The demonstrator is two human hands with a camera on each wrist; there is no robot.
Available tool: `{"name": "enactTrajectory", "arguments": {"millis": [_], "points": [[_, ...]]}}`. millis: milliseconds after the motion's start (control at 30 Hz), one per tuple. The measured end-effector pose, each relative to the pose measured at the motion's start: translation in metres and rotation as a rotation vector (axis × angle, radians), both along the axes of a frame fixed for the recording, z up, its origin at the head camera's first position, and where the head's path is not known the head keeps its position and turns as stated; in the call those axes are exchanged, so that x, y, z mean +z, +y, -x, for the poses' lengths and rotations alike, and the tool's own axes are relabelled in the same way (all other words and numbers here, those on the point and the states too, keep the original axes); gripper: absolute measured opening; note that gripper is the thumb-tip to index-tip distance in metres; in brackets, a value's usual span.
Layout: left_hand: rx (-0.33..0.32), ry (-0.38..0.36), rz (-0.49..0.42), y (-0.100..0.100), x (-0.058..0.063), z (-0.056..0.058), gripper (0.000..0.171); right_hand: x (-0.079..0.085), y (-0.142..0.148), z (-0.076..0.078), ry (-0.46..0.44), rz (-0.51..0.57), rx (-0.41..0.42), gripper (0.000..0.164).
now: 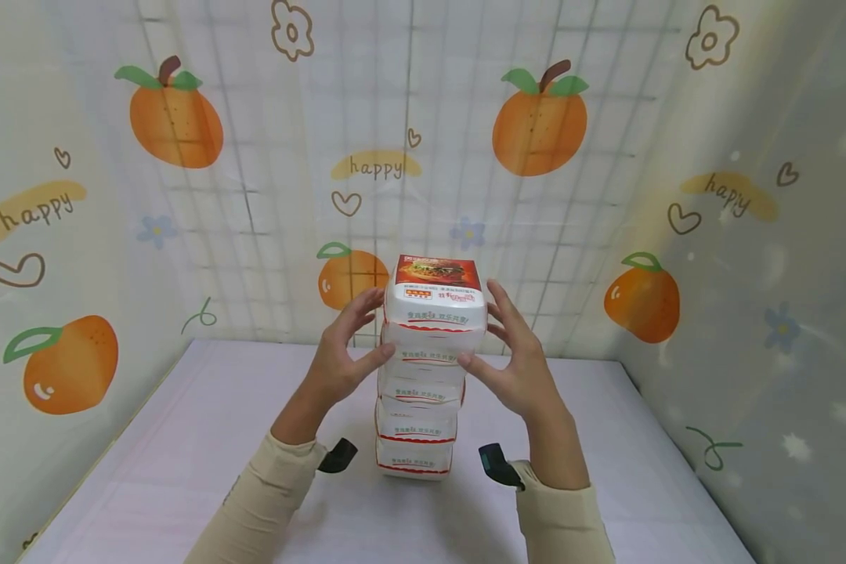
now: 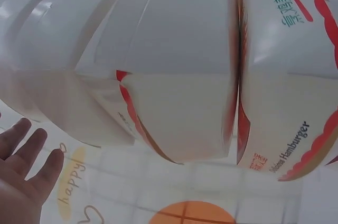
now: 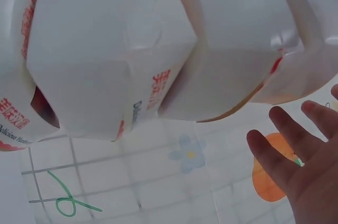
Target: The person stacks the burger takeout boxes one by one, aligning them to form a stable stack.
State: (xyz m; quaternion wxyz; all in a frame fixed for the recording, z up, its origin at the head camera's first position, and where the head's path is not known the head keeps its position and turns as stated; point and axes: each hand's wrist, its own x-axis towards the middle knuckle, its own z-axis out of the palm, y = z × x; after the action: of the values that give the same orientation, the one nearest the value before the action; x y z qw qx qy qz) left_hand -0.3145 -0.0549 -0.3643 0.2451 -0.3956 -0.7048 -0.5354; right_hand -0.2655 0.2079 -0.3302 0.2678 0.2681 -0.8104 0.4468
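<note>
Several white paper hamburger boxes with red trim form a tall, slightly uneven stack in front of me. The top box [image 1: 433, 317] shows a burger picture on its lid, and the bottom box [image 1: 413, 458] rests on the table. My left hand [image 1: 340, 356] is beside the upper boxes on the left, fingers spread and thumb near the second box [image 1: 426, 345]. On the other side, my right hand [image 1: 518, 364] mirrors it, its thumb overlapping that box's edge. Both wrist views show the left fingers [image 2: 38, 152] and right fingers [image 3: 280, 131] extended, with a gap to the boxes. Thumb contact is unclear.
The white table [image 1: 240, 407] reaches back to a hanging curtain [image 1: 451, 78] printed with oranges, hearts and flowers. A grid shows through behind it. Curtain panels also stand at the left and right. Small dark cameras [image 1: 338, 456] sit on the wrists.
</note>
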Motion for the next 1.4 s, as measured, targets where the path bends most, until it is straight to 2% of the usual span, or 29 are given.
{"name": "enactTrajectory", "arguments": {"millis": [100,167,300,400,533,867,1100,1400], "points": [[-0.038,-0.036,0.006,-0.003,-0.003,0.005,0.08,-0.01,0.005,0.009,-0.008,0.012,0.006,0.098],[-0.09,-0.105,0.013,-0.004,-0.007,0.009,0.089,-0.015,0.006,0.013,-0.037,0.024,0.02,0.099],[-0.227,-0.269,0.018,-0.005,-0.018,0.022,0.101,-0.023,0.005,0.018,-0.157,0.021,0.027,0.103],[-0.28,-0.317,0.002,-0.004,-0.023,0.027,0.104,-0.028,0.003,0.019,-0.218,0.012,0.014,0.107],[-0.252,-0.311,-0.018,-0.003,-0.027,0.029,0.106,-0.031,0.002,0.021,-0.213,0.025,0.004,0.109],[-0.221,-0.294,-0.021,-0.002,-0.024,0.027,0.103,-0.03,0.001,0.022,-0.161,0.022,-0.01,0.109],[-0.221,-0.29,-0.025,-0.002,-0.024,0.024,0.103,-0.026,0.0,0.017,-0.159,0.015,-0.011,0.109],[-0.189,-0.264,-0.012,-0.003,-0.024,0.018,0.096,-0.022,0.001,0.011,-0.131,-0.014,-0.023,0.109]]}}
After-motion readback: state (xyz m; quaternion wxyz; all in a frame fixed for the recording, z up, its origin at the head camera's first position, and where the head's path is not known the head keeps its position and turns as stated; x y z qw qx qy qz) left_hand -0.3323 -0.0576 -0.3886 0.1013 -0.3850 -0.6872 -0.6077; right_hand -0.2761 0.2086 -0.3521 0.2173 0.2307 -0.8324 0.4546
